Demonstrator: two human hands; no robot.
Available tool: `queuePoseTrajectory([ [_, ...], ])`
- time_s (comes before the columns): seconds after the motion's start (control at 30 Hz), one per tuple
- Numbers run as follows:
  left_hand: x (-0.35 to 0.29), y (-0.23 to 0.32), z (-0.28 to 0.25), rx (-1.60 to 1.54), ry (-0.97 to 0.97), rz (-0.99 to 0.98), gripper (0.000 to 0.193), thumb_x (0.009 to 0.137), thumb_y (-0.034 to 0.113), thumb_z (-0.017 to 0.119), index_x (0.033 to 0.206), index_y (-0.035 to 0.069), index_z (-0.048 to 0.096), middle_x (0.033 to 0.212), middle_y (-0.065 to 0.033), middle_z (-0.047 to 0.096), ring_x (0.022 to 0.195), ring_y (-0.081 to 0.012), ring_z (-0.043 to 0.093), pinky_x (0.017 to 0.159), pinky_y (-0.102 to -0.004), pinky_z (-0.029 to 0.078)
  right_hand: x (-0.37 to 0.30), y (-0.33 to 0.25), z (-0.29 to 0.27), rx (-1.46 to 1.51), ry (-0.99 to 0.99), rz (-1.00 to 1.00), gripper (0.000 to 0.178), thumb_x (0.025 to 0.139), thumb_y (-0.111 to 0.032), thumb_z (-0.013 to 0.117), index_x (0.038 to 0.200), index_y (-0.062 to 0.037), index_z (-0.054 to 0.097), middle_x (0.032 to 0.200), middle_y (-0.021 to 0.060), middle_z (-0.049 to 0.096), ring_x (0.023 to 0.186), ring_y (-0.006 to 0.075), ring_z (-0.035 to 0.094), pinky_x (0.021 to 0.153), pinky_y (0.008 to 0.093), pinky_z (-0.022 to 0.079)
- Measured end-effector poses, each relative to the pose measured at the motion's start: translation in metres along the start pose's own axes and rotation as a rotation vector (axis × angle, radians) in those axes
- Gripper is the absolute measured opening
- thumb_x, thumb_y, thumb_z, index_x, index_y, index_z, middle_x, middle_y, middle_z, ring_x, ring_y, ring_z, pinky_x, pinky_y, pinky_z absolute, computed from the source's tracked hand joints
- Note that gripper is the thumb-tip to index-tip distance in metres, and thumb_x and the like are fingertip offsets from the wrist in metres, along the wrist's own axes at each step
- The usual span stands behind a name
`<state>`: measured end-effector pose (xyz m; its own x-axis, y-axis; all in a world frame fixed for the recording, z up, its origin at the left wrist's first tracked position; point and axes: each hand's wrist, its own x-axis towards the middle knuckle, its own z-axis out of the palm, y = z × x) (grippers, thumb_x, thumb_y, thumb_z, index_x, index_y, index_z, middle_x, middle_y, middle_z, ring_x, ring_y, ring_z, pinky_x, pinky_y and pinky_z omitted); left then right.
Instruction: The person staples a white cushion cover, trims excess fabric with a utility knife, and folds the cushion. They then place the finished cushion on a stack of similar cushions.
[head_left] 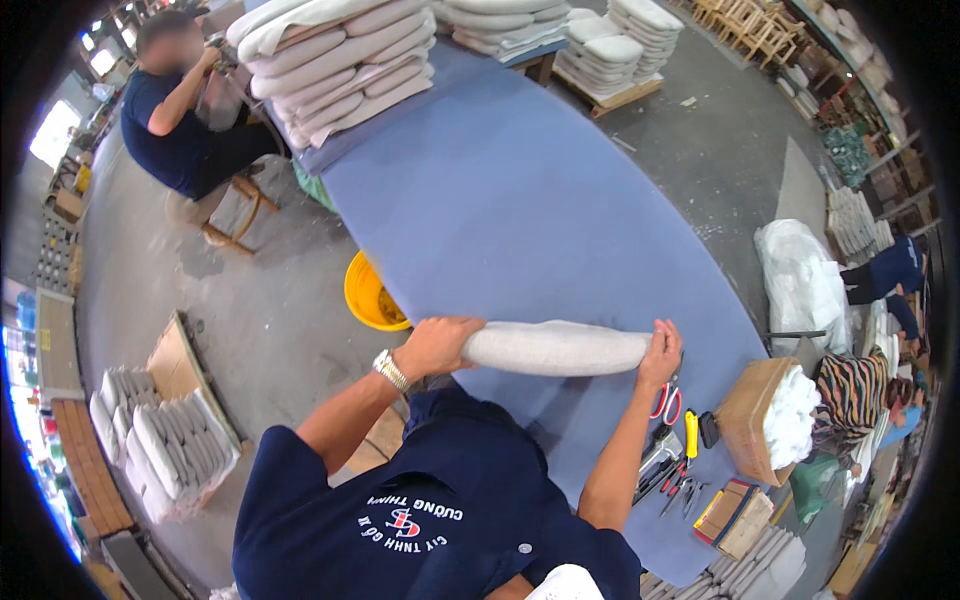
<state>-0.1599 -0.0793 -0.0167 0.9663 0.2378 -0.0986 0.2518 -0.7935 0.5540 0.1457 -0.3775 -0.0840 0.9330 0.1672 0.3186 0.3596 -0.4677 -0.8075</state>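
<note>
A light grey, fabric-covered seat cushion [557, 348] is held up edge-on above the near part of the blue-covered table [530, 200]. My left hand [440, 343], with a metal watch on its wrist, grips the cushion's left end. Around the right end my right hand [659, 352] is closed, with its fingers at the edge. The cushion's underside and the parts of the fingers behind it are hidden. Just beyond my right hand lie red-handled scissors [672, 400].
Stacked cushions [340, 70] stand at the table's far end. Tools, including a yellow-handled one [691, 435], lie near my right forearm beside a carton of white stuffing [755, 420]. A yellow bucket [372, 295] stands at the table's left edge. Another person [185, 110] sits at far left.
</note>
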Motion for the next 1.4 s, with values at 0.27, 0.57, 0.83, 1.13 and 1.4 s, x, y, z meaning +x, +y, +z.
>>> queuePoseTrajectory([
  [0.27, 0.007, -0.017, 0.01, -0.11, 0.104, 0.167, 0.07, 0.069, 0.024, 0.09, 0.131, 0.005, 0.064, 0.125, -0.0212, 0.07, 0.116, -0.0376, 0.068, 0.098, -0.0458, 0.055, 0.004, -0.004, -0.003, 0.001, 0.056, 0.113, 0.021, 0.096, -0.013, 0.068, 0.113, -0.0084, 0.078, 0.136, 0.0169, 0.065, 0.128, 0.0312, 0.059, 0.111, 0.0428, 0.045],
  [0.57, 0.02, -0.054, 0.007, -0.398, -0.025, 0.412, 0.074, 0.08, 0.035, 0.087, 0.139, 0.001, 0.059, 0.138, -0.0173, 0.065, 0.128, -0.0329, 0.062, 0.108, -0.0437, 0.049, -0.001, -0.03, 0.006, -0.077, 0.156, 0.396, 0.034, 0.094, -0.017, 0.07, 0.127, -0.0104, 0.074, 0.152, 0.0207, 0.053, 0.143, 0.0336, 0.047, 0.119, 0.0429, 0.037],
  [0.83, 0.028, -0.074, 0.009, -0.451, -0.111, 0.522, 0.077, 0.084, 0.037, 0.084, 0.144, -0.001, 0.053, 0.141, -0.0216, 0.061, 0.133, -0.0358, 0.058, 0.112, -0.0445, 0.046, 0.001, -0.052, 0.01, -0.228, 0.119, 0.562, 0.054, 0.089, -0.022, 0.077, 0.139, -0.0059, 0.065, 0.157, 0.019, 0.046, 0.146, 0.0329, 0.044, 0.12, 0.0404, 0.035],
  [1.13, 0.039, -0.098, 0.023, -0.523, -0.267, 0.699, 0.083, 0.089, 0.033, 0.08, 0.152, -0.005, 0.042, 0.152, -0.0255, 0.049, 0.142, -0.0376, 0.048, 0.118, -0.0457, 0.039, -0.009, -0.064, 0.017, -0.417, 0.15, 0.519, 0.067, 0.082, -0.023, 0.081, 0.143, -0.0058, 0.061, 0.157, 0.0194, 0.045, 0.145, 0.0338, 0.045, 0.12, 0.041, 0.038],
  [1.4, 0.047, -0.112, 0.039, -0.615, -0.267, 0.652, 0.09, 0.088, 0.034, 0.083, 0.156, -0.001, 0.037, 0.155, -0.0246, 0.045, 0.145, -0.0374, 0.046, 0.118, -0.0429, 0.041, 0.023, -0.087, 0.036, -0.584, 0.093, 0.462, 0.055, 0.082, -0.019, 0.074, 0.135, -0.0073, 0.068, 0.156, 0.0213, 0.047, 0.142, 0.0378, 0.048, 0.118, 0.0431, 0.04],
])
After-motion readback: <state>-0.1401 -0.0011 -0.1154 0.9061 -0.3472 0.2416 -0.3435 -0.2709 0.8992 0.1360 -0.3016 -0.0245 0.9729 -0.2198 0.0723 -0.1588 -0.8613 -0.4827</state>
